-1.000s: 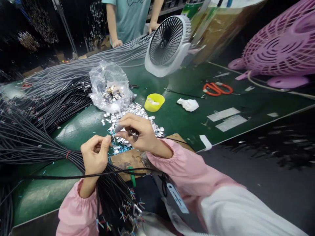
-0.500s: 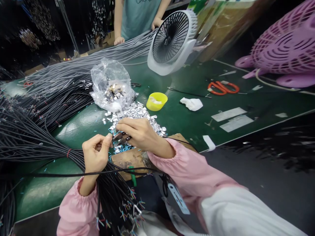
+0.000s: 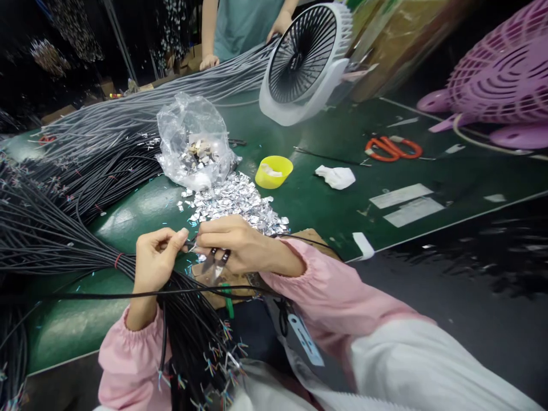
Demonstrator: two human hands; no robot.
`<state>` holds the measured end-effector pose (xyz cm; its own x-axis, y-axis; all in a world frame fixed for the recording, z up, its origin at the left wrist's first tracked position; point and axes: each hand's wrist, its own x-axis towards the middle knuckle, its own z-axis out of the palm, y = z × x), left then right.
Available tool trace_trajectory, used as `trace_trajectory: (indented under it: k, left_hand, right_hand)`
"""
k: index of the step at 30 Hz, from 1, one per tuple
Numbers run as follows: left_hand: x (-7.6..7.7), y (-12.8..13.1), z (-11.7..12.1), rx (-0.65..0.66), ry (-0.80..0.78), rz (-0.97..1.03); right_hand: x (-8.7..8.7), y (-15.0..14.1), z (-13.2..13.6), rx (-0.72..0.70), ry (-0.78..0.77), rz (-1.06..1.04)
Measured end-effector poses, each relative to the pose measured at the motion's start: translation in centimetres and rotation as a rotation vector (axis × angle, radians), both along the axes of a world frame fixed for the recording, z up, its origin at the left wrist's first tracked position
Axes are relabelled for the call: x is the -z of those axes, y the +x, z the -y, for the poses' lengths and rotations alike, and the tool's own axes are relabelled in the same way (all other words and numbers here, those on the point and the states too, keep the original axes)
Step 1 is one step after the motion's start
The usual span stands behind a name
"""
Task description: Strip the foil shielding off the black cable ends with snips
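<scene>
My left hand [image 3: 154, 260] is closed in a pinch on the end of a thin black cable [image 3: 189, 244]. Close by on its right, my right hand [image 3: 240, 242] has its thumb and index finger at that same cable end. Tucked in its other fingers is a pair of small dark snips [image 3: 221, 264], blades angled downward. Fine wires at the cable tip are too small to make out. Below my wrists a bundle of black cables [image 3: 188, 331] with stripped coloured ends hangs over the table edge. Foil scraps [image 3: 240, 200] are heaped just beyond my hands.
Behind the scraps sit a clear plastic bag [image 3: 192, 142] and a yellow cup [image 3: 274, 172]. A white fan [image 3: 306, 63], orange-handled scissors [image 3: 391, 148] and a pink fan [image 3: 505, 80] stand or lie to the right. Grey cables [image 3: 128, 114] stretch toward a co-worker's hands [image 3: 209, 61].
The snips have swung away from the cable end and now point down in my right hand. My right fingertips have come to the cable tip; my left hand shifted slightly left.
</scene>
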<state>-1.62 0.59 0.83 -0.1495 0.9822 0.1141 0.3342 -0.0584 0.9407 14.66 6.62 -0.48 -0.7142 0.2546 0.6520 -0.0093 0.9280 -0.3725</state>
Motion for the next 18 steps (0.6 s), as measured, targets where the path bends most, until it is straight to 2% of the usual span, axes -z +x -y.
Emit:
trace_trajectory:
  k: [3,5,8,11,13,15,17,18]
  left_hand:
    - [-0.3,-0.4,-0.1,0.128,0.010,0.098]
    - [-0.2,-0.2,0.0,0.142,0.079,0.116]
    - [0.0,0.2,0.1,0.114,0.204,0.077]
    - [0.4,0.5,0.1,0.065,0.289,-0.023]
    - [0.6,0.3,0.1,-0.008,0.332,-0.080]
    - [0.7,0.2,0.1,-0.095,0.383,-0.096]
    - [0.8,0.2,0.1,-0.137,0.426,-0.099]
    - [0.9,0.3,0.1,-0.132,0.439,-0.109]
  right_hand:
    - [-0.3,-0.2,0.2,-0.211,-0.442,-0.082]
    - [-0.3,-0.3,0.2,-0.276,-0.739,-0.144]
    - [-0.2,-0.7,0.1,-0.266,-1.102,-0.235]
    - [-0.1,-0.8,-0.2,-0.215,-1.345,-0.281]
    - [-0.2,-0.7,-0.6,-0.149,-1.414,-0.359]
    - [-0.4,-0.5,-0.9,-0.020,-1.388,-0.521]
    - [-0.6,-0.5,-1.0,0.137,-1.243,-0.647]
    - [-0.6,-0.6,-0.9,0.187,-1.129,-0.634]
